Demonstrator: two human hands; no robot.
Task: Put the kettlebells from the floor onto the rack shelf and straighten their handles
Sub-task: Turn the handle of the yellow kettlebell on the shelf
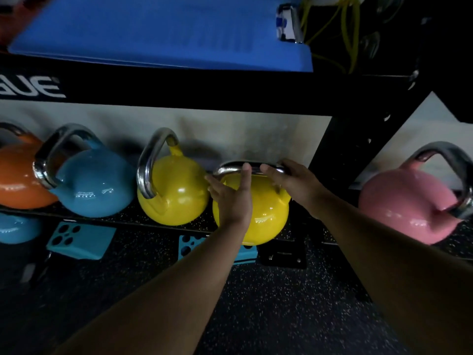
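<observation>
A yellow kettlebell (266,213) sits at the front edge of the low rack shelf (128,221), its steel handle running left to right. My left hand (231,198) lies against its left side with the thumb up on the handle. My right hand (289,179) is wrapped over the handle's right end. To its left stand a second yellow kettlebell (176,193), a blue one (94,185) and an orange one (18,178), their handles turned at different angles. A pink kettlebell (407,208) stands to the right of the rack post.
A black rack upright (358,139) rises just right of my hands. Above is a shelf beam with a blue mat (163,32) on top. Teal blocks (82,242) and another blue kettlebell (15,229) lie below the shelf. Speckled rubber floor (256,303) lies in front.
</observation>
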